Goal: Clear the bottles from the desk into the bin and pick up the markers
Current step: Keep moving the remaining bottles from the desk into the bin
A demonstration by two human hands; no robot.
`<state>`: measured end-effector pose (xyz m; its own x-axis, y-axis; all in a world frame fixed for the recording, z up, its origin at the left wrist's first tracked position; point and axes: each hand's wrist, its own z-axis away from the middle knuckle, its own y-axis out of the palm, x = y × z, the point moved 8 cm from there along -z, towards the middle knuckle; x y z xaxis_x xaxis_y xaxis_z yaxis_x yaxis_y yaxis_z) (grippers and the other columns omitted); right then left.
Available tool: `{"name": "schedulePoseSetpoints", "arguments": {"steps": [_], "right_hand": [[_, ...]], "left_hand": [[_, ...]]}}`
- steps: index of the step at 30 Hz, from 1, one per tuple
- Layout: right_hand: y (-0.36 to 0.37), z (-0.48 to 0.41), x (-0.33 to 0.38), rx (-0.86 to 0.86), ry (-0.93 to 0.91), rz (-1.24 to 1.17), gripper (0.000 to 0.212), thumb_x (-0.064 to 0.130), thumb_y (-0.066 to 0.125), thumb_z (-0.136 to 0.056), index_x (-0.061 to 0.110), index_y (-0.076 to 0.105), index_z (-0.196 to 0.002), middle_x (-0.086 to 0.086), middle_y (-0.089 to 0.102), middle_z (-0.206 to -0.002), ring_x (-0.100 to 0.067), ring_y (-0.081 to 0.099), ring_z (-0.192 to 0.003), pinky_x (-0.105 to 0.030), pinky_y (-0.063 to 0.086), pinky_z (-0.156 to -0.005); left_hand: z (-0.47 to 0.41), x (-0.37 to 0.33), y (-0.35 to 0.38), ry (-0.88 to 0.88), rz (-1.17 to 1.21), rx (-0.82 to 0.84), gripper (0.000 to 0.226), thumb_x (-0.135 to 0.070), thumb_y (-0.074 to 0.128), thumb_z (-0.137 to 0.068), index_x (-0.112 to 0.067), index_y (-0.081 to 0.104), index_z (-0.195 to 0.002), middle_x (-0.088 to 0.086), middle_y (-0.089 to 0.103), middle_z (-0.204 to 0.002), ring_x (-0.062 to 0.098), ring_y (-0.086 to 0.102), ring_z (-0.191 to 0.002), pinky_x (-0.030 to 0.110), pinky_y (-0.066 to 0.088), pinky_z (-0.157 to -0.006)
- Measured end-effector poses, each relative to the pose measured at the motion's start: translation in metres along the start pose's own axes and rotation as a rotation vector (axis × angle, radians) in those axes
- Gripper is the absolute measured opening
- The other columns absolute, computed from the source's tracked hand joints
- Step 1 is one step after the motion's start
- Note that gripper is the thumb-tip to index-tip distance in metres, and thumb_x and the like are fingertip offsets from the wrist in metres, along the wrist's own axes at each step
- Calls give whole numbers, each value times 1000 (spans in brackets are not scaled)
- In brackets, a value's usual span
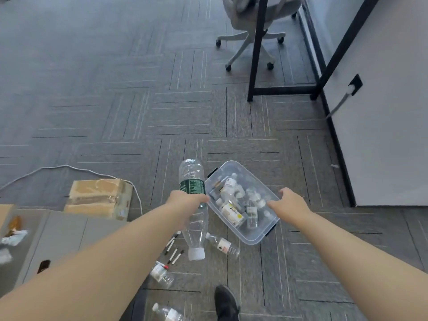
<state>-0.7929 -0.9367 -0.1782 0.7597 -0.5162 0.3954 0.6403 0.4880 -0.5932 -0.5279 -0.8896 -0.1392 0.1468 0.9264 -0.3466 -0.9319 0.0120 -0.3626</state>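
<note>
Cardboard box [99, 198] at left on carpet. Left hand [185, 203] grips large green-label bottle [191, 177] mid-body, cap toward camera, just left of bin. Markers [174, 252] lie on carpet beneath it, three loose bottles [222, 245] near them. Clear plastic bin [253, 237] holds many small bottles. Right hand [289, 202] over bin's right rim, fingers loosely extended, holding nothing.

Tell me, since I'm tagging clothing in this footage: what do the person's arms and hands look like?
The left forearm and right forearm are bare, no sleeve in view. The left hand and right hand wear no gloves; no watch, ring or wristband shows.
</note>
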Motion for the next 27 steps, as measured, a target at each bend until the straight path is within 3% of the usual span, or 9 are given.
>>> {"name": "schedulePoseSetpoints", "arguments": {"steps": [2,4,7,9,12,14,18,22,27], "right_hand": [[-7,5,-12,-15,19,-1,50,32,53,-90,4,43,-130,-14,57,-120,-23,50,-87,-34,44,-76],[-15,9,-27,-39,36,-4,44,26,53,-90,3,45,-127,-14,59,-113,-27,57,-90,-37,49,-83],[-27,18,-45,-66,61,5,47,26,53,-90,4,44,-131,-15,58,-123,-30,58,-105,-36,47,-83],[-33,25,-53,-79,79,9,53,28,53,-91,6,40,-137,-14,56,-128,-28,56,-103,-32,40,-77],[-39,38,-57,-90,98,5,54,31,53,-92,6,40,-138,-14,56,-127,-27,55,-100,-29,39,-75],[-37,47,-50,-76,100,2,50,28,53,-91,6,43,-134,-12,57,-119,-26,56,-93,-31,43,-74],[-31,72,-4,-50,27,-10,41,23,53,-89,3,48,-125,-12,56,-126,-28,55,-116,-37,47,-93],[-19,108,76,-43,-138,35,41,24,53,-90,5,49,-126,-11,56,-128,-26,56,-116,-37,47,-94],[13,175,196,-37,-367,158,43,25,52,-92,6,47,-130,-11,56,-130,-25,56,-114,-32,45,-92]], "left_hand": [[-4,-7,15,14,-5,0,74,-34,84,-62,-5,49,-121,12,63,-105,28,66,-88,35,59,-60],[-28,-12,29,57,-9,-10,92,-41,86,-45,-7,49,-122,13,63,-107,31,65,-93,46,58,-78],[-11,-31,46,105,46,5,90,-43,82,-54,-7,44,-127,11,60,-103,26,64,-84,40,58,-70],[6,-43,53,148,60,26,75,-38,77,-75,-7,38,-131,7,53,-92,18,53,-70,30,49,-55],[13,-46,50,166,31,16,71,-35,71,-84,-5,34,-136,2,41,-76,14,42,-63,28,41,-54],[19,-44,39,181,20,10,76,-37,70,-84,-5,32,-141,2,45,-84,19,49,-75,33,47,-65],[39,-34,-4,183,-19,-14,74,-36,69,-86,-5,34,-142,13,51,-130,32,50,-119,44,47,-95],[71,-23,-77,225,5,-84,71,-39,69,-86,-3,39,-140,14,55,-121,31,53,-111,44,47,-98],[120,14,-208,285,150,-237,66,-40,72,-83,-2,45,-130,15,54,-125,32,53,-120,42,48,-92]]}}
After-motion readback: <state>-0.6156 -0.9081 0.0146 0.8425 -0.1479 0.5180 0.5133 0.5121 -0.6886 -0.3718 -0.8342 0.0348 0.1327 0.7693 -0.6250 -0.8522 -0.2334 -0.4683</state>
